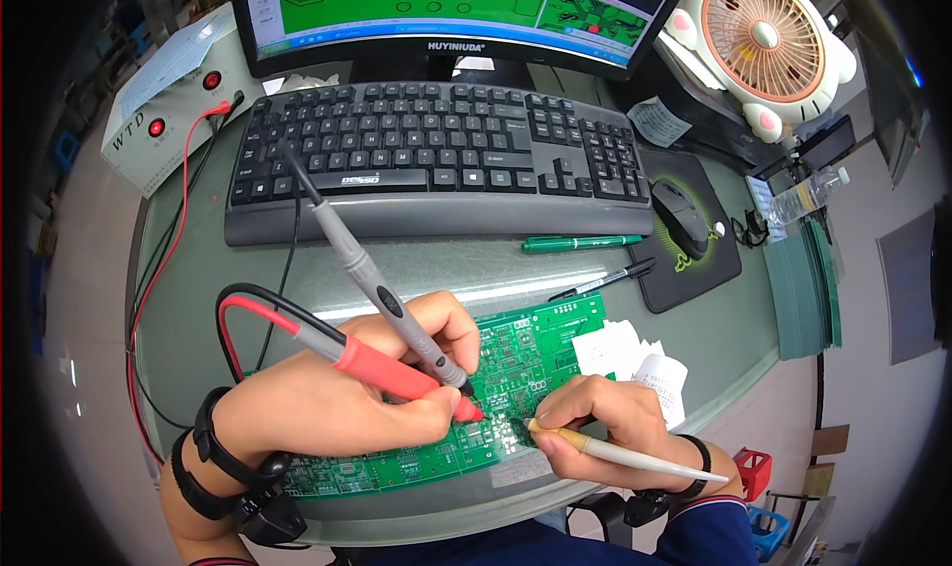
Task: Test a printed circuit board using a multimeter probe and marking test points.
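My left hand (307, 412) is closed round two test probes, a red probe (382, 368) and a grey probe (362, 268). Their tips come down close together at the middle of a long green circuit board (540, 343), which lies slantwise on the table. Whether both tips touch the board I cannot tell. My right hand (615, 417) pinches a white pen-shaped tool (645, 457) with a tan grip, its front end close to the board just right of the probes. My left hand and wrist cover part of the board.
Behind the board are a black keyboard (436, 149), a green pen (580, 243), a black pen (605, 278) and a mouse (679, 214). Paper labels (635, 363) touch the board's right side. A box with red buttons (178, 100) stands back left, with leads trailing down. A monitor (436, 20) and fan (764, 35) are behind.
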Available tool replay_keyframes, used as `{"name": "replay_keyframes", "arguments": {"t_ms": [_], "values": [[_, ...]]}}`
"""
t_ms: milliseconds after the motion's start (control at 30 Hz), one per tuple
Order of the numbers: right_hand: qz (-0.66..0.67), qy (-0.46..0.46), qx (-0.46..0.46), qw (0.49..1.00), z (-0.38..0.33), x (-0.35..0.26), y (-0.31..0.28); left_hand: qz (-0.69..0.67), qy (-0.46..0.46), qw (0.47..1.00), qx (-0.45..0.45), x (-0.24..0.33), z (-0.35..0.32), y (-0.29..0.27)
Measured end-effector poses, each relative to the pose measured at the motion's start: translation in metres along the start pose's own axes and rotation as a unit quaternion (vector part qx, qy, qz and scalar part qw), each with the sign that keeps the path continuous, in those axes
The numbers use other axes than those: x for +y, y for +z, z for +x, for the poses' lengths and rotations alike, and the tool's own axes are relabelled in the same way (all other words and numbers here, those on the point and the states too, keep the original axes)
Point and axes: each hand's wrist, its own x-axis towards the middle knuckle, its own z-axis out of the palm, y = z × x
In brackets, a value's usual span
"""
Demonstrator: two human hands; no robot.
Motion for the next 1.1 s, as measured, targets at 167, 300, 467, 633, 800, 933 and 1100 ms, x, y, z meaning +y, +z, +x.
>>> {"name": "replay_keyframes", "arguments": {"t_ms": [167,300,467,633,800,933,1100], "values": [[-0.008,-0.013,0.0,1.0,0.0001,0.0009,0.0004,0.037,0.016,0.999,-0.007,-0.0029,-0.0001,-0.0022],[-0.005,-0.008,-0.009,1.0,0.0009,0.0001,-0.0001,0.035,0.014,0.999,-0.007,-0.0028,0.0,-0.0025],[-0.004,-0.009,-0.012,1.0,0.0009,-0.0001,-0.0001,0.04,0.005,0.999,-0.014,-0.0003,-0.0005,-0.0028],[-0.005,-0.005,-0.011,1.0,0.0008,0.0,-0.0001,0.036,0.014,0.999,-0.01,-0.0021,0.0001,-0.0019],[-0.01,-0.009,-0.013,1.0,0.0015,-0.0004,-0.0002,0.035,0.017,0.999,-0.008,-0.0013,0.0001,-0.0022],[-0.01,-0.007,-0.014,1.0,0.0018,-0.0011,-0.0003,0.025,0.016,1.0,-0.006,-0.0023,0.0002,-0.0015],[-0.006,-0.011,-0.019,1.0,0.0014,-0.0004,-0.0005,0.007,0.01,1.0,-0.003,0.0,-0.0003,-0.0001]]}}
